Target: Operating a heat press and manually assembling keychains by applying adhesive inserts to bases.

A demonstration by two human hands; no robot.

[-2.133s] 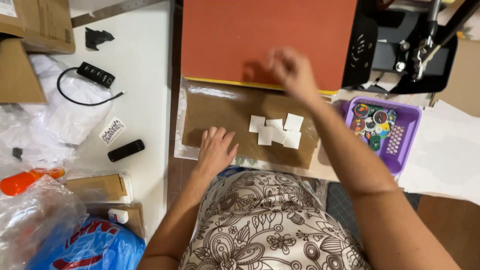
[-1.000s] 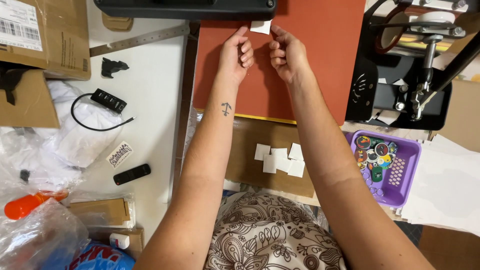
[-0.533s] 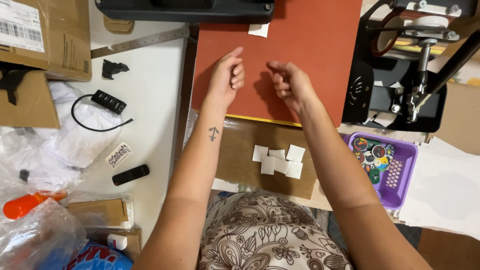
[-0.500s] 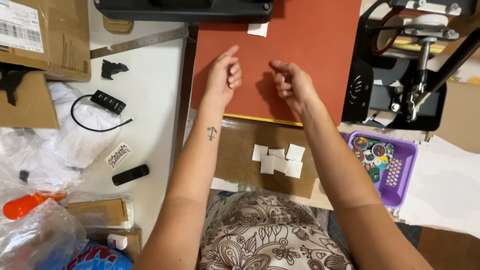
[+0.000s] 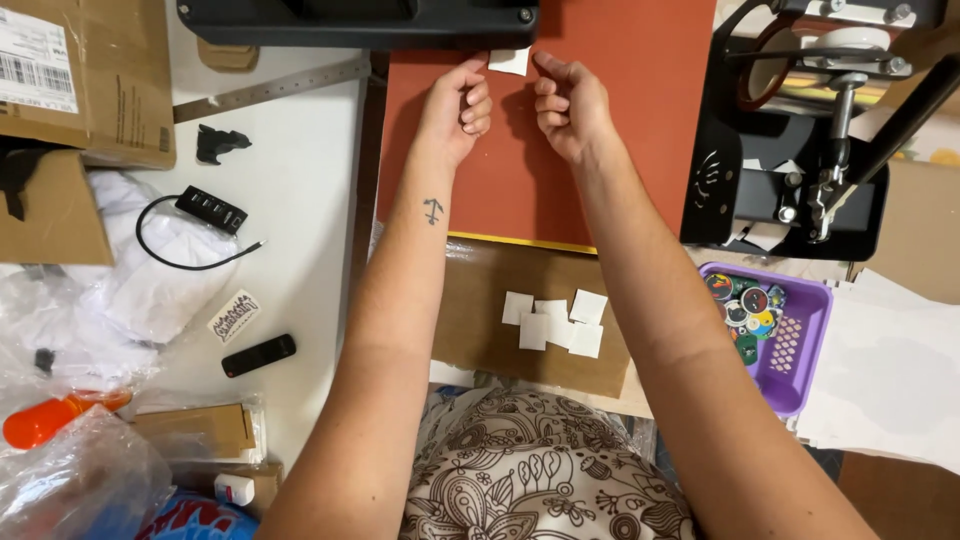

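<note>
A small white paper square (image 5: 510, 60) lies at the far edge of a red-orange mat (image 5: 630, 150), just under a black press plate (image 5: 360, 18). My left hand (image 5: 455, 100) has its fingers curled and pinches the square's left edge. My right hand (image 5: 568, 105) does the same on the right edge. Nearer to me, several more white squares (image 5: 553, 322) lie in a loose pile on a brown cardboard sheet (image 5: 480, 330).
A black press machine (image 5: 790, 170) stands at the right, with a purple tray (image 5: 805, 370) of round badges below it. On the white table at left are a metal ruler (image 5: 270, 88), a black cabled hub (image 5: 212, 208), a black stick (image 5: 258, 355), cardboard boxes (image 5: 85, 80) and plastic bags (image 5: 70, 480).
Both hands had drawn back from the white square toward the middle of the mat. They have now moved forward again and closed on its two edges.
</note>
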